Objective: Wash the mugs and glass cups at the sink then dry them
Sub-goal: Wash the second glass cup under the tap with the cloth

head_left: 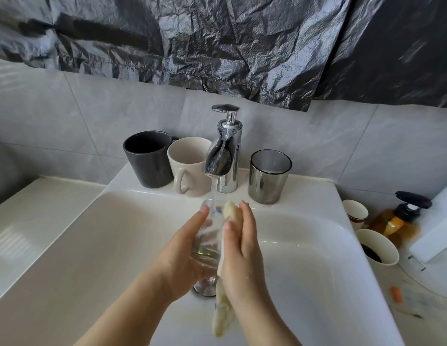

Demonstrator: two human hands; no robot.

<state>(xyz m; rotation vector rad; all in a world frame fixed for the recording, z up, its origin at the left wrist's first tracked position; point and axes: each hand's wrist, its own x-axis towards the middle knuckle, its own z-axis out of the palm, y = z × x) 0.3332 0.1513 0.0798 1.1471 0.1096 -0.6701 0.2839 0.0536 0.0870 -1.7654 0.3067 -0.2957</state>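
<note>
Fingers of my left hand [185,248] grip the glass cup [208,245] under the tap [221,156] stream at 12 o'clock, rinsing; fingers of my right hand [242,248] pinch the cloth [223,318] against it.

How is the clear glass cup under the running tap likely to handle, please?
Probably slippery: the glass cup is wet under the stream. Likely fragile, being clear glass over a hard sink.

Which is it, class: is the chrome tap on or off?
On: a stream of water falls from the chrome tap into the clear glass cup.
</note>
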